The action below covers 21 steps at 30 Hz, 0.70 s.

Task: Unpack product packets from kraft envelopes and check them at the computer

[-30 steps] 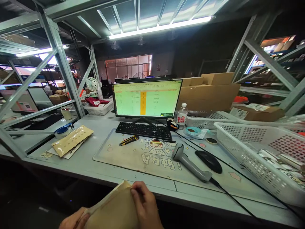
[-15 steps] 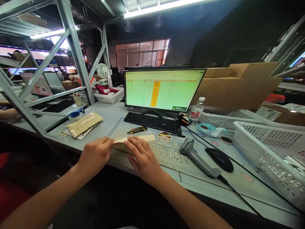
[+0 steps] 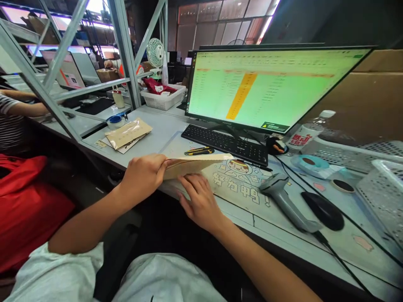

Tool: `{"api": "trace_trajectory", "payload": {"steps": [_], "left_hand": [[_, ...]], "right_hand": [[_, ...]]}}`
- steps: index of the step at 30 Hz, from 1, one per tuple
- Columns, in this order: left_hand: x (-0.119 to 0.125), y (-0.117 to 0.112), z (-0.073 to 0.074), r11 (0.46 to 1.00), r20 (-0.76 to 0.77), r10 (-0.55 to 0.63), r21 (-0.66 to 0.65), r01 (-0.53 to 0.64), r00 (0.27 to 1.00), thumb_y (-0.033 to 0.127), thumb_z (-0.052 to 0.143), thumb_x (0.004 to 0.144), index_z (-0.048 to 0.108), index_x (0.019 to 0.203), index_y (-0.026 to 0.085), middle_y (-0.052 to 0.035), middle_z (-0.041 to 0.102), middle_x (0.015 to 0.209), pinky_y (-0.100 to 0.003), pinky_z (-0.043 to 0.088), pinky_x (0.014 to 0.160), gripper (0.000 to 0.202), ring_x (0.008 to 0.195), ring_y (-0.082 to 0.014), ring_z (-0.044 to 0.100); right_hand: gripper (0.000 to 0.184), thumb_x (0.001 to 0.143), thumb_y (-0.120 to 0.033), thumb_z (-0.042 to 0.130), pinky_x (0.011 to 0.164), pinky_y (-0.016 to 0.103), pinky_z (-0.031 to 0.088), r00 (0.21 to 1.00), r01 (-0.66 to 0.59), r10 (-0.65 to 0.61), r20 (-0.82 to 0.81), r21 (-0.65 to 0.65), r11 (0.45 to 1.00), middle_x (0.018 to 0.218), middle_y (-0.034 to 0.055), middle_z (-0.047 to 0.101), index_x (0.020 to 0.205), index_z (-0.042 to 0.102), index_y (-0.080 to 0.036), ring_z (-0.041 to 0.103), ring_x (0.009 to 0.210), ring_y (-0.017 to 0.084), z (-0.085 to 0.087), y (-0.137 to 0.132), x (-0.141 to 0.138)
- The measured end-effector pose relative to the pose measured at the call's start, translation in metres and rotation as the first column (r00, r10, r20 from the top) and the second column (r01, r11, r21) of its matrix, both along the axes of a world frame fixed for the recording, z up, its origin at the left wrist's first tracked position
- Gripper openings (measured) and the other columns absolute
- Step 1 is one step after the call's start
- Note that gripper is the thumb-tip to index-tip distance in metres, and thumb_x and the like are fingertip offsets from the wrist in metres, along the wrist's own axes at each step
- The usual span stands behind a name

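Observation:
My left hand (image 3: 147, 170) pinches the left end of a flat tan paper envelope (image 3: 189, 164) between thumb and fingers. The envelope is tilted up off the desk mat, one long edge raised. Just below its near side is my right hand (image 3: 200, 197), fingers loosely spread and thumb apart, gripping nothing. Whether its fingertips touch the envelope I cannot tell. Behind the envelope lies a yellow and black utility knife (image 3: 199, 151). To the left, a tan packet (image 3: 129, 133) rests on some papers.
A keyboard (image 3: 225, 144) stands before the monitor (image 3: 270, 90). On the right are a grey barcode scanner (image 3: 289, 205), a black mouse (image 3: 323, 211), a tape roll (image 3: 310, 161), a bottle (image 3: 307, 134) and a white basket (image 3: 382, 193). A metal rack post (image 3: 124, 50) rises at left.
The view has shifted down and closer. The envelope's raised edge has lifted, baring more of its face. My right hand has come off its top edge and moved below; my left still holds it.

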<state>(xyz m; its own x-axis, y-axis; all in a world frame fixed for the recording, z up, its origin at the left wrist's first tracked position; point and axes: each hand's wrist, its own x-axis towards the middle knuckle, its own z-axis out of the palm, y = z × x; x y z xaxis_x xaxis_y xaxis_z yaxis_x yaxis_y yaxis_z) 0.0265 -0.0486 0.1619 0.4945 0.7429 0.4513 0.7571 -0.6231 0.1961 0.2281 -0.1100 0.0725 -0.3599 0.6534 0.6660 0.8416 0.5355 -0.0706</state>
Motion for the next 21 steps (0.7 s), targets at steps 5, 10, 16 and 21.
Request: {"api": "trace_trajectory", "payload": {"steps": [5, 10, 16, 21], "left_hand": [[0.003, -0.008, 0.003, 0.995, -0.026, -0.085, -0.056, 0.083, 0.996, 0.029, 0.049, 0.108, 0.075, 0.092, 0.017, -0.0044, 0.075, 0.086, -0.028, 0.04, 0.069, 0.033, 0.08, -0.0185, 0.069], [0.011, -0.01, 0.005, 0.996, -0.079, -0.046, -0.076, 0.04, 0.996, 0.027, 0.049, 0.108, 0.075, 0.098, 0.016, -0.0061, 0.076, 0.091, -0.029, 0.04, 0.069, 0.03, 0.083, -0.0196, 0.07], [0.021, -0.007, 0.003, 0.989, -0.099, 0.117, -0.074, -0.125, 0.988, 0.029, 0.044, 0.11, 0.073, 0.095, 0.016, -0.0077, 0.076, 0.087, -0.033, 0.037, 0.065, 0.035, 0.081, -0.0236, 0.071], [0.024, -0.009, -0.005, 0.993, -0.026, 0.094, -0.072, -0.096, 0.995, 0.029, 0.047, 0.108, 0.074, 0.098, 0.02, -0.0069, 0.078, 0.095, -0.035, 0.042, 0.068, 0.031, 0.088, -0.0261, 0.073]], "right_hand": [[0.061, 0.1, -0.026, 0.053, 0.113, 0.051, 0.043, 0.999, 0.031, -0.032, 0.018, 0.073, 0.997, 0.143, 0.0146, 0.06, 0.159, 0.039, -0.019, 0.05, 0.135, 0.03, 0.023, -0.003, 0.003], [0.024, 0.101, -0.031, 0.056, 0.1, 0.047, 0.045, 0.996, 0.067, -0.069, 0.063, 0.035, 0.997, 0.111, 0.0106, 0.068, 0.118, 0.068, -0.019, 0.058, 0.108, 0.026, 0.037, -0.011, 0.003], [0.031, 0.109, -0.035, 0.041, 0.072, 0.033, 0.046, 0.997, -0.003, 0.033, 0.069, -0.396, 0.918, 0.089, 0.0047, 0.069, 0.091, 0.063, -0.022, 0.063, 0.08, 0.017, 0.028, -0.034, 0.0], [0.042, 0.111, -0.037, 0.029, 0.063, 0.032, 0.042, 0.988, 0.149, -0.104, 0.113, -0.546, 0.824, 0.094, 0.0067, 0.071, 0.093, 0.063, -0.021, 0.066, 0.073, 0.018, 0.024, -0.036, 0.011]]}}
